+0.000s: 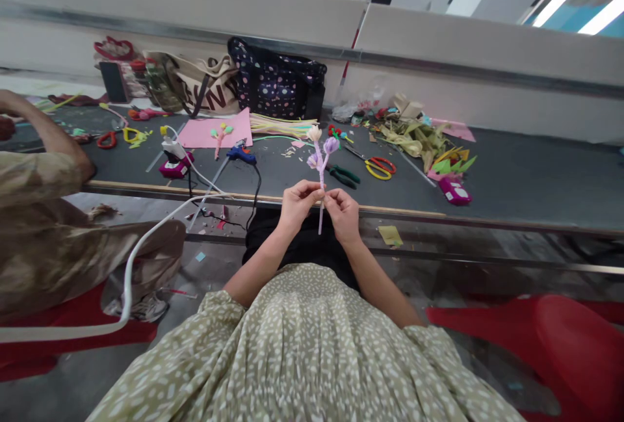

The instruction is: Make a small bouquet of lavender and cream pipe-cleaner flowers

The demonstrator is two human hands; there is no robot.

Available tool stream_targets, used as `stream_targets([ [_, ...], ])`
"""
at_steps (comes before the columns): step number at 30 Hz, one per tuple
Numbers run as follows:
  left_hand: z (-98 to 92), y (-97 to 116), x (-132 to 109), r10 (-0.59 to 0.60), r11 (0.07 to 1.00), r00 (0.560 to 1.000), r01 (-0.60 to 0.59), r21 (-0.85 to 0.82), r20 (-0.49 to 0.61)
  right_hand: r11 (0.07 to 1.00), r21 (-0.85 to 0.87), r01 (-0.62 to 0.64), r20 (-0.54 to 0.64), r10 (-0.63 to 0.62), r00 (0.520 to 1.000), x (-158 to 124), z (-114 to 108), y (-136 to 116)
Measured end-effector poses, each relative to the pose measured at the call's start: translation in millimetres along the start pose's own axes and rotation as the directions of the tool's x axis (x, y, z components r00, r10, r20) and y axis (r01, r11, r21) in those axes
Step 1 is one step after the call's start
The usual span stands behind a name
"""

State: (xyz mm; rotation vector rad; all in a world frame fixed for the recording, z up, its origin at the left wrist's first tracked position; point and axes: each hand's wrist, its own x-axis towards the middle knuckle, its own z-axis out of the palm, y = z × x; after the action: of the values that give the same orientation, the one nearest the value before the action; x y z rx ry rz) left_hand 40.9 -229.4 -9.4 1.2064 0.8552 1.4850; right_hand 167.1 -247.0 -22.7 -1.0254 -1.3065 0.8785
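Note:
A pipe-cleaner flower [320, 160] stands upright in front of me, with a lilac stem and several purple and cream blooms at its top. My left hand [298, 204] pinches the stem from the left. From the other side my right hand [343, 212] pinches it at the same height, the fingertips of both hands almost meeting. Below them the stem's lower end [320, 222] pokes out. Just beyond the hands lie dark green-handled pliers [344, 176] and scissors with red and yellow handles [381, 167].
On the table [517, 178] are a blue glue gun [242, 154], a pink sheet [199, 131], pipe cleaners [283, 125], a magenta box [455, 190] and a leafy pile [414, 139]. A white cable [146, 237] crosses the left side, near a person's arm [53, 136]. Bags [277, 80] stand behind.

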Motion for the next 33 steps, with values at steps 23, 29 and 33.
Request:
stream_targets([
  [23, 0.3, 2, 1, 0.165, 0.966, 0.986, -0.162, 0.203, 0.002, 0.734, -0.603, 0.312, 0.081, -0.333, 0.939, -6, -1, -9],
  [29, -1.7, 4, 2, 0.076, 0.997, 0.995, -0.077, 0.006, 0.063, 0.867, -0.439, 0.234, 0.089, -0.218, 0.972, -3, -6, -11],
  [33, -4.0, 9, 3, -0.057, 0.986, 0.986, 0.08, -0.144, 0.154, 0.982, -0.161, 0.096, 0.124, -0.076, 0.989, 3, -8, -13],
])
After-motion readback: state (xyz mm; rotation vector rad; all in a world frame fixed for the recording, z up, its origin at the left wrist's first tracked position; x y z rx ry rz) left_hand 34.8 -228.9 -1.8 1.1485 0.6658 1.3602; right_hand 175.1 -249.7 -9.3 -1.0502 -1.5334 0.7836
